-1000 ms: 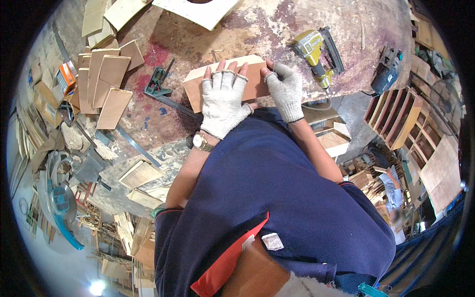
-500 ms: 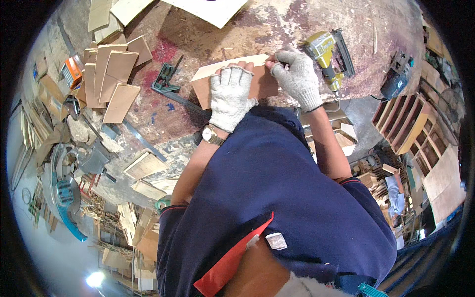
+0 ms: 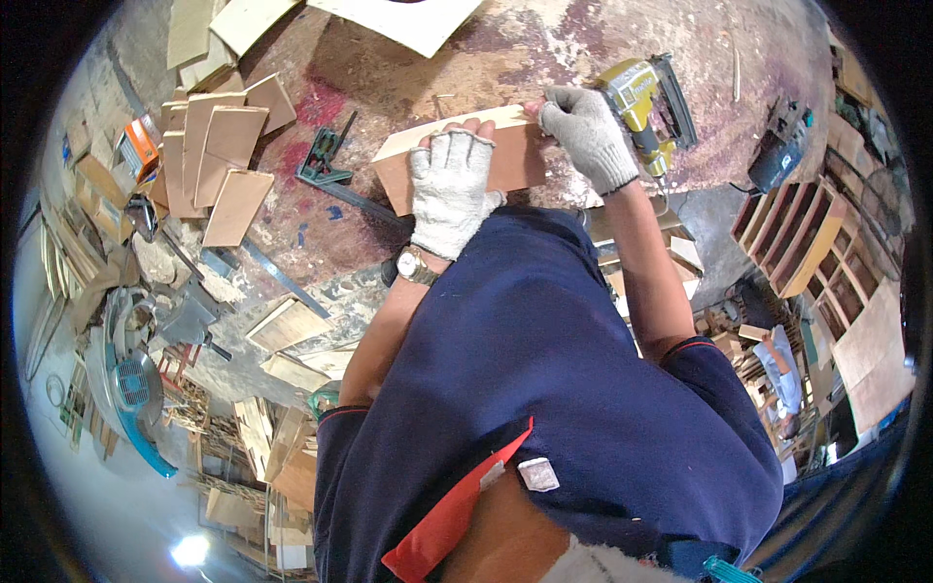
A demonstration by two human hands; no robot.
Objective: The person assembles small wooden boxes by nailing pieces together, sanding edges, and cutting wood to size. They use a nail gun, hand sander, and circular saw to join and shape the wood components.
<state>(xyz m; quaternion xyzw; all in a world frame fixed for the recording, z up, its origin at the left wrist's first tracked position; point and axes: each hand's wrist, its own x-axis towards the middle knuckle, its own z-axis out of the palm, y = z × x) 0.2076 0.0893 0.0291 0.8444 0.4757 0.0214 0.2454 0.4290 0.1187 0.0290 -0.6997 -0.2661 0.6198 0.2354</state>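
Note:
A brown wooden board [image 3: 515, 167] with a pale strip [image 3: 408, 139] along its far edge rests at the near side of the worktable. My left hand [image 3: 453, 185], in a white fingerless glove, lies over the board with its fingers curled over the far edge, gripping it. At the board's far right corner is my right hand [image 3: 586, 136], gloved the same way. Its fingers are bent together in a pinch, and whatever is between the fingertips is too small to make out. A yellow and black nail gun [image 3: 637, 102] lies just right of that hand.
Left of the board sits a green and black clamp [image 3: 326, 160]. Several cut wood pieces [image 3: 228, 146] are stacked farther left, beside an orange box [image 3: 138, 146]. A pale panel [image 3: 418, 24] lies at the back, a blue power tool [image 3: 776, 160] at the right. Someone [image 3: 777, 374] works at the far right.
My right hand has shifted slightly away from me at the board's corner, and its fingers have curled in more. The left hand and the board have barely moved.

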